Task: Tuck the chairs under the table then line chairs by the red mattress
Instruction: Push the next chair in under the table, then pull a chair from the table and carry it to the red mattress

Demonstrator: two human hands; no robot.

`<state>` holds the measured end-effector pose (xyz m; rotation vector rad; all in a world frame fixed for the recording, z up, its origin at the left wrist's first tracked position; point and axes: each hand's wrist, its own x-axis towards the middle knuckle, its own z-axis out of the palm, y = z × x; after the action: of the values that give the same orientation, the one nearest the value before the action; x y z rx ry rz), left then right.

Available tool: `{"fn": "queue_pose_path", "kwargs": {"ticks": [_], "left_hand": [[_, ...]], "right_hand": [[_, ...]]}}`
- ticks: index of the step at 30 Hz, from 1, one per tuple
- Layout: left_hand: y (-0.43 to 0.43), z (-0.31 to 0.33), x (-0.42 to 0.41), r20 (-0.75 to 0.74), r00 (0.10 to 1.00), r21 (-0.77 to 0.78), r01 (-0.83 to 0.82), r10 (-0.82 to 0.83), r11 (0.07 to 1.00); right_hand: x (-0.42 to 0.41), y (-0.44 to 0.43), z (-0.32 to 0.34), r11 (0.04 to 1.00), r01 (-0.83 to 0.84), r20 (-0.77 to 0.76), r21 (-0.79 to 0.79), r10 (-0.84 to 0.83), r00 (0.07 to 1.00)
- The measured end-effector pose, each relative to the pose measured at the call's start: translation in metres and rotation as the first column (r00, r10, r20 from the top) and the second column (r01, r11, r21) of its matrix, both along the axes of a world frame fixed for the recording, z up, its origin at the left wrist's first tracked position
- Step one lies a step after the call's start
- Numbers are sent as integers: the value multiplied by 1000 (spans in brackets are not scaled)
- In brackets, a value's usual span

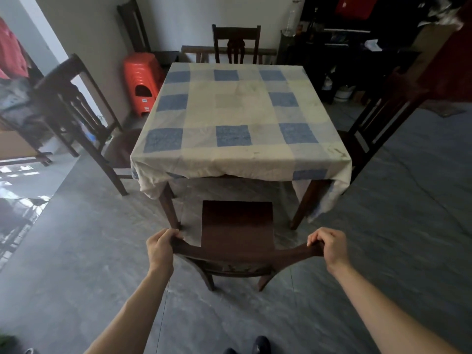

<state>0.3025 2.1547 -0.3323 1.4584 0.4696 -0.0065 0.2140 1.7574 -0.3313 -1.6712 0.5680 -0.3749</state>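
Note:
A dark wooden chair (237, 226) stands in front of me, its seat just short of the near edge of the table (237, 154), which wears a blue-and-cream checked cloth. My left hand (159, 247) grips the left end of the chair's top rail and my right hand (329, 247) grips the right end. A second chair (76, 103) stands at the table's left side, partly under it. A third chair (378, 123) is at the right side, and a fourth chair (236, 43) at the far side. A red surface (449, 67), perhaps the mattress, shows at the upper right.
A stack of red plastic stools (141, 83) stands by the far wall, left of the table. A further dark chair (132, 24) leans at that wall. Dark shelves with clutter (339, 47) fill the back right. Grey floor (383, 238) spreads around me.

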Motion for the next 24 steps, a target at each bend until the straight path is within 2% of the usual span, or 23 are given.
{"fn": "queue_pose_path", "kwargs": {"ticks": [5, 8, 11, 14, 15, 18, 22, 24], "left_hand": [[4, 1, 0, -10, 1000, -12, 27, -27, 1000], [10, 6, 3, -87, 989, -24, 118, -119, 993], [16, 28, 14, -121, 943, 107, 324, -311, 940], [5, 68, 39, 7, 922, 246, 373, -386, 895], [-7, 83, 48, 73, 918, 219, 368, -391, 904], [-57, 118, 67, 194, 888, 3, 424, -417, 906], [-151, 154, 73, 269, 818, -282, 572, -508, 770], [-202, 169, 72, 309, 768, -329, 640, -561, 694]], "right_hand": [[-2, 1, 8, 999, -42, -27, -12, 42, 999], [-4, 0, 14, 995, -101, -49, -11, 100, 994], [-3, -7, 23, 982, -184, -106, 45, 188, 976], [-2, -17, 40, 970, -215, -130, 116, 229, 965], [-2, -24, 49, 973, -179, -102, 143, 195, 976], [-6, -46, 81, 945, -54, 45, 323, 42, 998], [-26, -94, 138, 876, -12, 248, 483, -123, 961], [-38, -123, 167, 850, 5, 341, 526, -217, 914]]}}
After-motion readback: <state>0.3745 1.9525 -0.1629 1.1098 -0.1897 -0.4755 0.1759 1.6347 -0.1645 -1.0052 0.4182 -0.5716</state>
